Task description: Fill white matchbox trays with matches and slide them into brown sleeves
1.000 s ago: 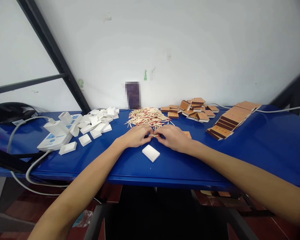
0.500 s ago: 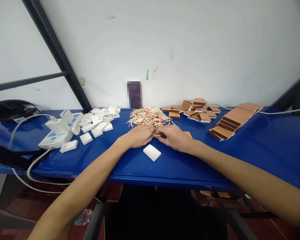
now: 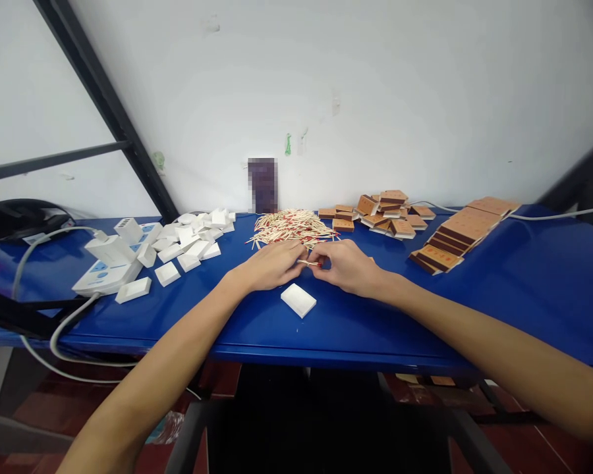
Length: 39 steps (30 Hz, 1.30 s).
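Observation:
My left hand [image 3: 278, 264] and my right hand [image 3: 343, 266] meet at the near side of a heap of red-tipped matches [image 3: 294, 227]. Between their fingertips lie a few matchsticks [image 3: 308, 263], red heads toward the right. The right thumb and fingers pinch them; the left fingers are closed at the other end, partly hidden behind the hand. Just in front of both hands a white matchbox tray [image 3: 298, 300] rests on the blue table.
White matchbox trays [image 3: 197, 237] lie piled to the left, beside a power strip [image 3: 109, 273] with cables. Brown matchbox sleeves [image 3: 393, 214] are heaped at the back right, with a slanting row of more sleeves [image 3: 462, 234] farther right. A blurred dark upright object [image 3: 263, 185] leans on the wall.
The right hand has shifted slightly and covers the brown box piece that showed beside it. More of the matchsticks shows between the fingertips. The view has moved a little.

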{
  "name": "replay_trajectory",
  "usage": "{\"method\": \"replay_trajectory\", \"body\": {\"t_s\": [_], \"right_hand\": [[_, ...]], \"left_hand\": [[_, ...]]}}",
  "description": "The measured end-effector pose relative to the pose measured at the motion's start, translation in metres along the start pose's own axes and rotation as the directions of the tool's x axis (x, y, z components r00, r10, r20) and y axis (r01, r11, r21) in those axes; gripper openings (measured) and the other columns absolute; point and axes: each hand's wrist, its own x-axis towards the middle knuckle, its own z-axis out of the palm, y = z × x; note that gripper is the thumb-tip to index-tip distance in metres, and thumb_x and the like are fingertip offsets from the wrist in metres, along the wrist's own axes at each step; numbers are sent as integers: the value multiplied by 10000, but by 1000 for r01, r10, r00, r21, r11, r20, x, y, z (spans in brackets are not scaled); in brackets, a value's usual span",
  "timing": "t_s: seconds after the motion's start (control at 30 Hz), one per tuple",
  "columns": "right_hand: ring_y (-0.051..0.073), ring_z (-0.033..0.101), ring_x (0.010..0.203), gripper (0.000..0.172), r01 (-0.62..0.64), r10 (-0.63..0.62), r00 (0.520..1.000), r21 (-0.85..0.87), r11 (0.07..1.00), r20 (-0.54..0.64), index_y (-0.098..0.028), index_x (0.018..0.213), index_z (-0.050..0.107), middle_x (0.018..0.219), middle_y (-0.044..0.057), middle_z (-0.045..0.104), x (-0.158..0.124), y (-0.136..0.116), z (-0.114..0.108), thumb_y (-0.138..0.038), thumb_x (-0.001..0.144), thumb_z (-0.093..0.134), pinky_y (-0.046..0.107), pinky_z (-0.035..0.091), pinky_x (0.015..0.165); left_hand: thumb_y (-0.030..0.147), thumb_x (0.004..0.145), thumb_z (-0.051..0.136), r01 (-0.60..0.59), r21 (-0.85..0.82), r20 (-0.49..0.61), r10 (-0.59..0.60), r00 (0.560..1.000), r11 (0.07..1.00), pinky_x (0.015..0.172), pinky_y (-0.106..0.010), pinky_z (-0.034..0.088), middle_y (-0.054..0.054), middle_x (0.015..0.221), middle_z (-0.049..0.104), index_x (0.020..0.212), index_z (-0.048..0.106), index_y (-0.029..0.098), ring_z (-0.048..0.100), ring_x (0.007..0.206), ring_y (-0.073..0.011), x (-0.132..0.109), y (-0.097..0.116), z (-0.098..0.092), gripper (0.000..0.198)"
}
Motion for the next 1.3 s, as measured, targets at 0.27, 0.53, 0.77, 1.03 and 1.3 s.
{"method": "replay_trajectory", "body": {"t_s": [0.27, 0.53, 0.77, 1.03, 1.3], "right_hand": [[122, 638, 588, 57, -56, 51, 998, 222, 973, 30, -181, 756, 693, 656, -4, 712, -12, -36, -8, -149, 777, 650, 215, 426, 568], [94, 600, 537, 98, 12, -44, 995, 327, 945, 89, -171, 769, 691, 652, -4, 707, -20, -48, 3, -219, 833, 635, 201, 403, 542], [105, 592, 572, 69, 75, -102, 987, 205, 976, 127, -163, 787, 683, 679, 8, 701, -14, -33, 0, -195, 828, 637, 215, 375, 560], [114, 593, 591, 111, 127, -156, 973, 171, 977, 169, -174, 765, 687, 695, 11, 687, -12, -22, -1, -227, 837, 623, 229, 385, 576], [108, 579, 588, 108, 131, -161, 974, 179, 975, 161, -169, 755, 683, 692, 10, 681, -12, -22, -3, -217, 833, 628, 226, 374, 574]], "left_hand": [[229, 794, 580, 89, -490, 153, -15, 988, 867, 565, -227, 320, 39, 652, 434, 767, 623, 152, 391, 592, -93, -10, 1, -29, 92], [302, 756, 685, 202, -574, 412, 67, 909, 794, 513, -218, 292, 57, 593, 390, 780, 699, 146, 346, 545, -76, -15, -5, -34, 159], [384, 773, 694, 252, -546, 430, 10, 903, 799, 543, -218, 364, 26, 641, 556, 849, 716, 142, 464, 576, -94, -14, -9, -27, 254], [212, 760, 699, 85, -515, 244, 51, 968, 853, 845, -290, 477, -54, 1091, 671, 802, 756, 182, 642, 905, -162, -12, -2, -29, 77], [220, 772, 711, 71, -546, 239, 74, 968, 835, 731, -256, 482, -40, 930, 705, 831, 744, 164, 622, 780, -133, -11, -2, -28, 88]]}}
